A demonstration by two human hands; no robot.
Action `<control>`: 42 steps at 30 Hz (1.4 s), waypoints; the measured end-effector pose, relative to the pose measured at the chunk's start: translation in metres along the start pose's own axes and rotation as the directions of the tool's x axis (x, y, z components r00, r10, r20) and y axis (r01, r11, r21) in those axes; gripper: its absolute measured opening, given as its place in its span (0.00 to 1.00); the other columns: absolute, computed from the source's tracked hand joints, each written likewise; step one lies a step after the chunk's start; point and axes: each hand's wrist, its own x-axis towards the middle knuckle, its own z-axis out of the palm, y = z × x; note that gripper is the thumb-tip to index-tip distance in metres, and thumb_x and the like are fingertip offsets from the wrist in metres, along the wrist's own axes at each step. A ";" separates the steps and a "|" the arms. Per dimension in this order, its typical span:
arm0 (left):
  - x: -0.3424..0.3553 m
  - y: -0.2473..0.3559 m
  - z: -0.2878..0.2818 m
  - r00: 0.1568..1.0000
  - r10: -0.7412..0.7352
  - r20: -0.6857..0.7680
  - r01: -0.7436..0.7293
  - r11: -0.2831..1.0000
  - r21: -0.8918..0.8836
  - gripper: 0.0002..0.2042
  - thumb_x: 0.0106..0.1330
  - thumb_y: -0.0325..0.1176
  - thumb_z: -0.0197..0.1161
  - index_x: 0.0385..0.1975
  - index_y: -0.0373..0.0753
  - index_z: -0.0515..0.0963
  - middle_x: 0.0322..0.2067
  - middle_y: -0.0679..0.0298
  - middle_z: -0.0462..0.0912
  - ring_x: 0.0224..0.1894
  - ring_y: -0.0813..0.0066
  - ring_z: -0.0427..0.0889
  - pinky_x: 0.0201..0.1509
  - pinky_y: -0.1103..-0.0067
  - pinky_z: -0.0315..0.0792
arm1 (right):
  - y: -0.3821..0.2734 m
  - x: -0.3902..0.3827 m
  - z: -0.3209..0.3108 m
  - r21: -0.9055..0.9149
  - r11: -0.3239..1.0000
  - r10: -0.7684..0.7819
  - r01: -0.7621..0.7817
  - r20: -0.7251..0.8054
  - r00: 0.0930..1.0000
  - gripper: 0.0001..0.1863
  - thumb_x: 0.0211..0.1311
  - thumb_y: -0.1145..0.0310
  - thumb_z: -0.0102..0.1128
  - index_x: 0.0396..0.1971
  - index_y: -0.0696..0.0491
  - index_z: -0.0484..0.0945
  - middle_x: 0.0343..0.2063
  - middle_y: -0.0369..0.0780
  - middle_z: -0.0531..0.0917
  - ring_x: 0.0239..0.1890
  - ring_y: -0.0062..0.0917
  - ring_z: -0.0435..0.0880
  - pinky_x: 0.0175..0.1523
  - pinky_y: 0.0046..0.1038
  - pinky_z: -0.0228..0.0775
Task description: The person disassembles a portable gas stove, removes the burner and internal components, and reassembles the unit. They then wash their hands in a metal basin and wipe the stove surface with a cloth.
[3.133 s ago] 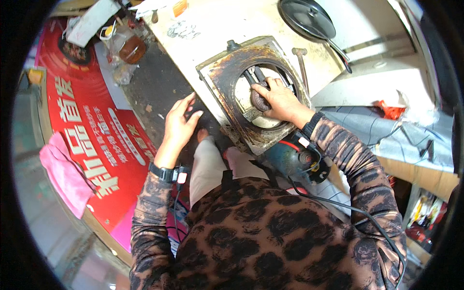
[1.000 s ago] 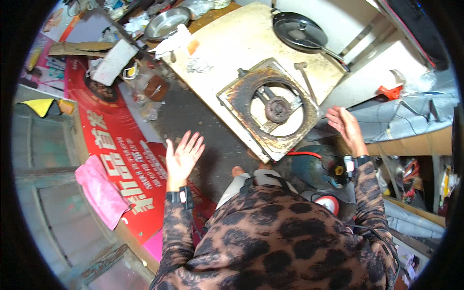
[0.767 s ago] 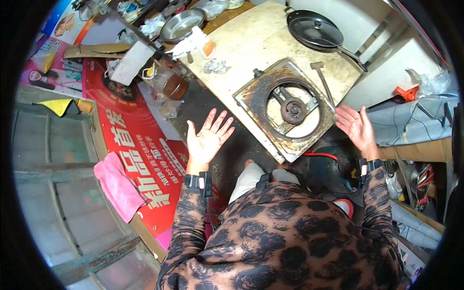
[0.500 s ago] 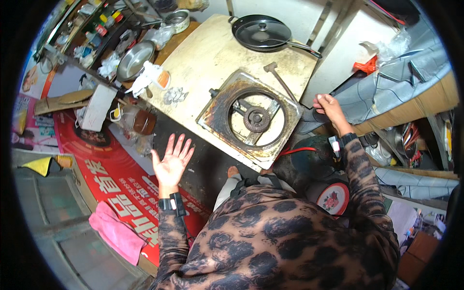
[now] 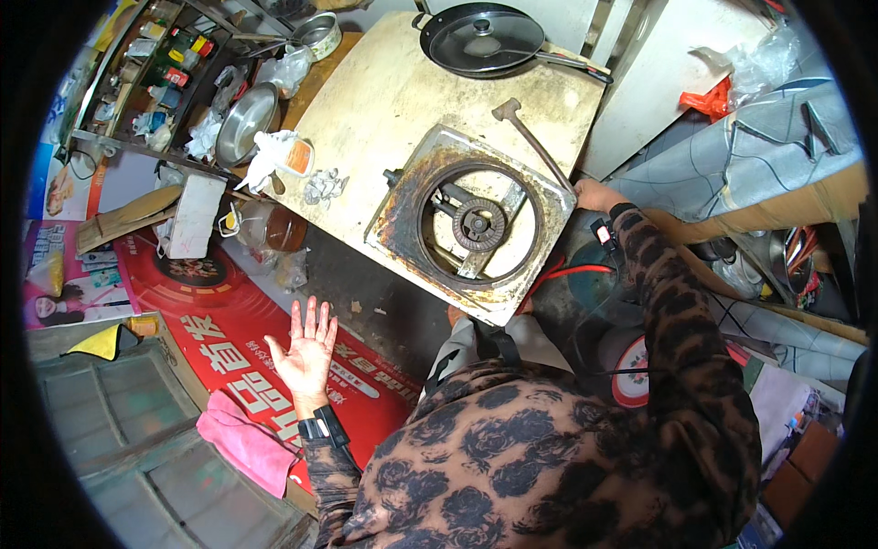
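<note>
My left hand is held out palm up with its fingers spread, holding nothing, above the red printed sheet. My right hand is at the right corner of the gas stove, its fingers closed at the handle end of a hammer. The hammer lies slanted across the board, its head pointing away from me and its handle against the stove's edge. The gas stove is square, rusty and stained, with a round burner in its open ring. Part of my right hand's grip is hidden.
A black frying pan with a glass lid stands at the far end of the pale board. Crumpled foil and a white bottle lie left. A red hose runs under the stove. A pink cloth lies lower left.
My right hand has moved left and down from the air onto the end of the hammer handle. My left hand has lowered slightly, still open. The view has shifted a little.
</note>
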 end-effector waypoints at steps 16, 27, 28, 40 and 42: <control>-0.038 -0.025 0.013 0.997 0.051 -0.056 -0.054 0.998 -0.045 0.41 0.70 0.67 0.50 0.71 0.39 0.65 0.75 0.51 0.57 0.78 0.45 0.49 0.79 0.49 0.47 | -0.029 -0.027 -0.068 0.615 0.788 0.059 0.013 -0.098 0.993 0.23 0.60 0.50 0.72 0.30 0.59 0.85 0.26 0.39 0.87 0.30 0.23 0.86 0.37 0.27 0.74; 0.039 -0.041 0.043 0.769 -0.482 0.420 0.378 0.873 0.310 0.42 0.68 0.67 0.52 0.76 0.46 0.58 0.78 0.54 0.48 0.80 0.45 0.43 0.79 0.45 0.41 | -0.035 -0.299 -0.028 0.885 0.465 0.127 0.017 -0.085 0.988 0.23 0.69 0.50 0.63 0.45 0.57 0.86 0.40 0.35 0.88 0.37 0.15 0.78 0.43 0.18 0.68; 0.044 -0.048 0.048 0.714 -0.544 0.441 0.412 0.835 0.365 0.42 0.68 0.67 0.53 0.76 0.47 0.57 0.78 0.53 0.48 0.80 0.45 0.43 0.79 0.44 0.41 | -0.037 -0.333 -0.015 0.909 0.411 0.056 0.074 -0.106 0.993 0.23 0.70 0.51 0.62 0.47 0.58 0.86 0.41 0.34 0.88 0.38 0.14 0.78 0.43 0.17 0.68; -0.026 -0.154 0.163 0.175 -0.882 0.438 0.558 0.455 0.694 0.45 0.69 0.69 0.49 0.78 0.45 0.51 0.77 0.50 0.50 0.79 0.44 0.47 0.78 0.44 0.46 | -0.099 -0.692 0.202 0.990 -0.131 0.678 0.048 0.054 0.733 0.22 0.69 0.51 0.64 0.50 0.55 0.80 0.55 0.44 0.85 0.58 0.27 0.82 0.62 0.29 0.67; -0.043 -0.172 0.176 0.130 -0.919 0.373 0.589 0.374 0.717 0.43 0.70 0.68 0.51 0.77 0.44 0.53 0.77 0.50 0.50 0.79 0.45 0.48 0.77 0.45 0.47 | -0.102 -0.725 0.239 0.978 -0.205 0.751 0.029 0.138 0.646 0.23 0.67 0.48 0.66 0.45 0.54 0.82 0.55 0.44 0.85 0.58 0.29 0.82 0.62 0.31 0.67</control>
